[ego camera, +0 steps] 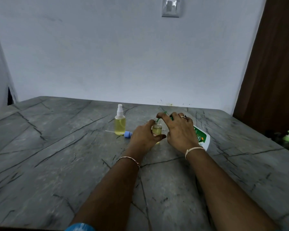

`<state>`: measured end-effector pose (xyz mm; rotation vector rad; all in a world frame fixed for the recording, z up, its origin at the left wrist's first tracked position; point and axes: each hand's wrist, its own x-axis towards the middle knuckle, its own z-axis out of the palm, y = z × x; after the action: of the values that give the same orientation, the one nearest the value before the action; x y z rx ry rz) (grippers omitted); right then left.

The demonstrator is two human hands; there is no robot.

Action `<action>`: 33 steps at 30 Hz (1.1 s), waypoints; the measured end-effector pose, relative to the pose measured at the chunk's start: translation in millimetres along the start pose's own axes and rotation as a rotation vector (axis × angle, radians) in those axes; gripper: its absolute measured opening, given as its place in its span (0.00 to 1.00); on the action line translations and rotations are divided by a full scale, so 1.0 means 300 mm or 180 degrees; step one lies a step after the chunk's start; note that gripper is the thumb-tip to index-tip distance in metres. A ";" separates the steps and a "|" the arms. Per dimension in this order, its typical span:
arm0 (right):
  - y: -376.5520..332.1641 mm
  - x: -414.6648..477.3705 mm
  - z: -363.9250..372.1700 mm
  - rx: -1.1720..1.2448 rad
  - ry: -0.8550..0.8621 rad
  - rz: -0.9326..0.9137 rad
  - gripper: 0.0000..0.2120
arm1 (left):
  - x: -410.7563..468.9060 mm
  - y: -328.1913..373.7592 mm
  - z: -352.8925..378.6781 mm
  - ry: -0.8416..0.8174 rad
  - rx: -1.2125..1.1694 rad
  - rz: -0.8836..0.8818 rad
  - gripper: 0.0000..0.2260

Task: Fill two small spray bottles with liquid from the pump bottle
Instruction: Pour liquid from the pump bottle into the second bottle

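Clamped upright on the worktop (73, 147) by left hand (143, 136) fingers, steadied for filling: the open spray bottle (156, 130). Tilted in from that bottle's right, the pump bottle (201, 139), right hand (180, 129) fingers curled over its head, nozzle aimed at the mouth.

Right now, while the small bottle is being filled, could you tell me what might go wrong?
The tilted white-and-green pump bottle, held by the right hand, meets the narrow mouth of the small clear open bottle; liquid could miss and spill on the grey stone table. The loose blue spray cap lies close to the left hand and might get knocked.
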<state>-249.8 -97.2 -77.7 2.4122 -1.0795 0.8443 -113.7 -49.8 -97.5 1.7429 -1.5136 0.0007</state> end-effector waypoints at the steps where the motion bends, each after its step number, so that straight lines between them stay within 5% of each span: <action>1: 0.004 -0.003 0.000 -0.0003 -0.0015 -0.0019 0.36 | 0.000 0.000 0.000 -0.0005 0.0005 -0.0005 0.28; 33: -0.008 0.002 -0.005 0.0077 -0.0043 0.0020 0.36 | 0.004 -0.009 -0.001 -0.0029 -0.0034 -0.0007 0.27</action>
<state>-248.3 -95.1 -76.3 2.4391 -1.0886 0.8490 -110.9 -50.8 -98.3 1.7382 -1.5157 -0.0162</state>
